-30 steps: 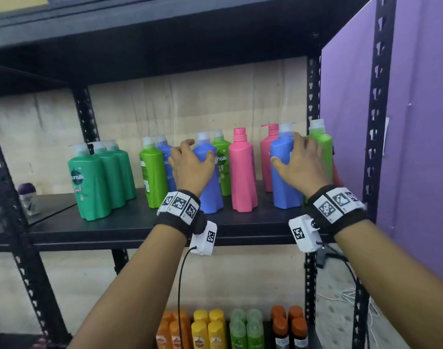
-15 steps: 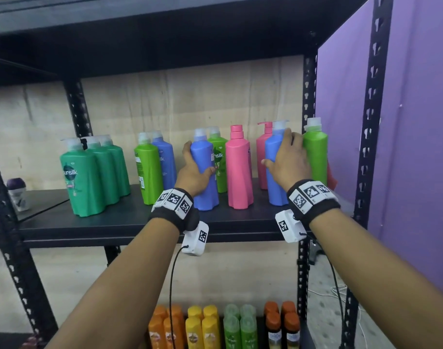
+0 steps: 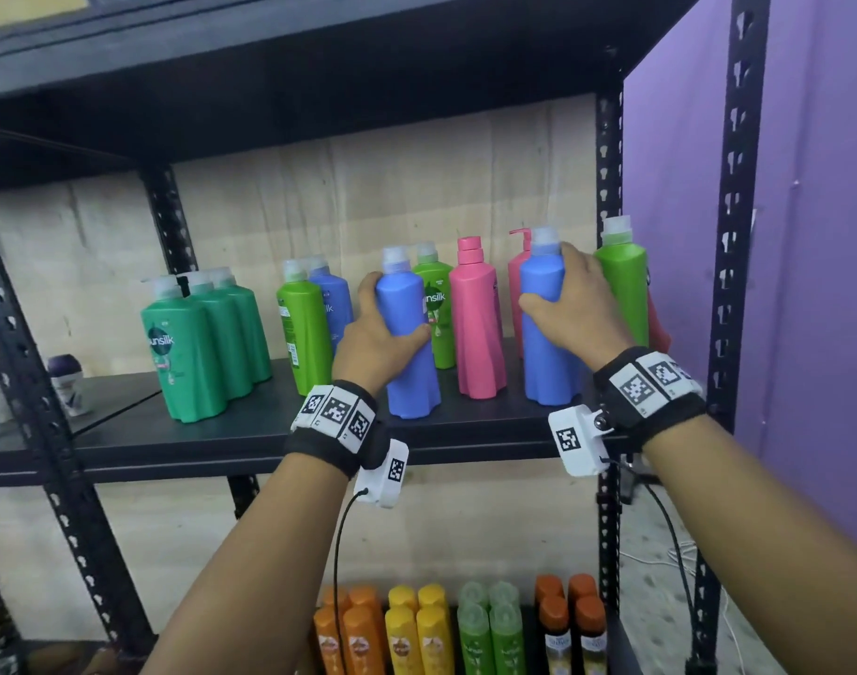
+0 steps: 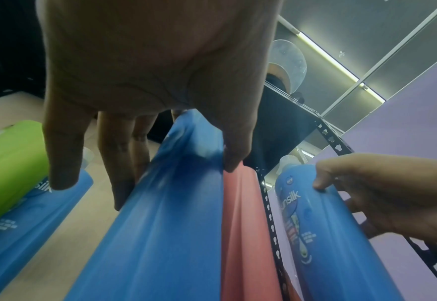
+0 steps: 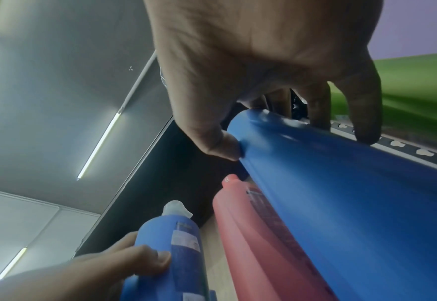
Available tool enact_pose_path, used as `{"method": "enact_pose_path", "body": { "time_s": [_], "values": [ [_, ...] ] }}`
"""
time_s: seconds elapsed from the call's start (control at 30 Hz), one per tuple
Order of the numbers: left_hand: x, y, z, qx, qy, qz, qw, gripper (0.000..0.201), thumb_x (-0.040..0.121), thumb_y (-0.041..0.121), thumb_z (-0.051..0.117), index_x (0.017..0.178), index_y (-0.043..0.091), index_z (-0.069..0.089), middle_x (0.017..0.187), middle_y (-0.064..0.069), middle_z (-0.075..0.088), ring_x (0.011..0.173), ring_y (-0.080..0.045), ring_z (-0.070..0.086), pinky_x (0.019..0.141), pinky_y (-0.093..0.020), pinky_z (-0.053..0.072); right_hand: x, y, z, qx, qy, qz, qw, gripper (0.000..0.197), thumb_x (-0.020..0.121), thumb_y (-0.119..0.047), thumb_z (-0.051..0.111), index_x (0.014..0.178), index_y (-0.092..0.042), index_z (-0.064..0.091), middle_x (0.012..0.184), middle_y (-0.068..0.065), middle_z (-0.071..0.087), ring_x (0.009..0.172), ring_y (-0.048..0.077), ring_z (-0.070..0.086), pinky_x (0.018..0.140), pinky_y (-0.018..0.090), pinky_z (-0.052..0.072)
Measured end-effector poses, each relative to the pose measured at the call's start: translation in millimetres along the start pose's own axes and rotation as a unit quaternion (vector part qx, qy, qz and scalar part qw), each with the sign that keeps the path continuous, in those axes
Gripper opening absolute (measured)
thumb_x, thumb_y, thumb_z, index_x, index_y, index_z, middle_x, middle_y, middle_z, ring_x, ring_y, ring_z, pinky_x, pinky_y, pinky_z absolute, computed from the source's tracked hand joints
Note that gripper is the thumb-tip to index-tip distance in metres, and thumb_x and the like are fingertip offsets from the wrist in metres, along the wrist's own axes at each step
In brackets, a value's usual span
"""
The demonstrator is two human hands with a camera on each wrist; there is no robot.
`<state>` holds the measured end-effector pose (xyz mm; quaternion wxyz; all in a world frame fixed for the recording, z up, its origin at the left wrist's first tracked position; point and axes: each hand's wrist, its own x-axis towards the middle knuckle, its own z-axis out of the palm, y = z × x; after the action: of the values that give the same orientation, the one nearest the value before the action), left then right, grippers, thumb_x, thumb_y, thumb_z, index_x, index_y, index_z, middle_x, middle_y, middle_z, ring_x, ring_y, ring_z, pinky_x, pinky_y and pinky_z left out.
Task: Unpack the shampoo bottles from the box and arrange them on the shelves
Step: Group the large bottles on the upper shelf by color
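Hands both gripped blue bottles upright on the shelf point(image 3: 251, 431). Left hand point(image 3: 377, 338) curled round the left blue bottle point(image 3: 409, 343); right hand point(image 3: 575, 304) round the right blue bottle point(image 3: 543, 353). A pink bottle point(image 3: 477, 324) stood between them.
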<state>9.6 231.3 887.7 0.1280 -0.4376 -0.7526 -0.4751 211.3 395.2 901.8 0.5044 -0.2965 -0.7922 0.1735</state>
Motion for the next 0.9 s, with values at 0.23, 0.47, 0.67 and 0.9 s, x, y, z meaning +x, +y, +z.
{"method": "enact_pose_path", "body": {
  "time_s": [0.23, 0.47, 0.67, 0.9],
  "values": [
    [8.2, 4.7, -0.8, -0.035, 0.039, 0.007, 0.999, 0.072, 0.077, 0.062, 0.071, 0.129, 0.034, 0.03, 0.114, -0.003, 0.065, 0.098, -0.031, 0.065, 0.086, -0.045, 0.055, -9.1, 10.3, 13.3, 0.153, 0.056, -0.017, 0.987, 0.068, 0.086, -0.026, 0.072, 0.147, -0.024, 0.044, 0.14, 0.0, 0.048, 0.123, 0.013, 0.049, 0.105, 0.032, 0.042],
    [14.4, 3.0, 21.5, -0.237, 0.049, -0.007, 0.97, 0.077, 0.069, 0.057, 0.08, 0.123, 0.033, 0.031, 0.12, 0.002, 0.057, 0.099, -0.023, 0.068, 0.092, -0.049, 0.057, -18.0, 28.2, 30.0, 0.217, 0.052, -0.018, 0.975, 0.075, 0.089, -0.037, 0.074, 0.148, -0.045, 0.028, 0.111, -0.048, 0.049, 0.092, -0.006, 0.063, 0.07, 0.015, 0.051],
    [14.0, -1.6, 32.0, -0.269, 0.075, 0.001, 0.96, 0.067, 0.077, 0.05, 0.08, 0.129, 0.042, 0.038, 0.113, 0.02, 0.06, 0.084, 0.009, 0.065, 0.071, -0.011, 0.051, -23.0, 33.4, 32.3, 0.222, 0.035, -0.032, 0.974, 0.088, 0.092, -0.038, 0.073, 0.157, -0.044, 0.014, 0.135, -0.019, 0.049, 0.107, 0.012, 0.063, 0.082, 0.02, 0.05],
    [12.1, -2.0, 33.1, -0.273, 0.082, 0.01, 0.959, 0.063, 0.085, 0.042, 0.08, 0.132, 0.043, 0.037, 0.12, 0.011, 0.063, 0.086, 0.008, 0.065, 0.072, -0.013, 0.052, -23.8, 33.3, 37.7, 0.231, 0.051, -0.023, 0.971, 0.088, 0.092, -0.039, 0.072, 0.159, -0.043, 0.014, 0.126, -0.051, 0.039, 0.108, 0.003, 0.057, 0.086, 0.021, 0.048]
  ]
}}
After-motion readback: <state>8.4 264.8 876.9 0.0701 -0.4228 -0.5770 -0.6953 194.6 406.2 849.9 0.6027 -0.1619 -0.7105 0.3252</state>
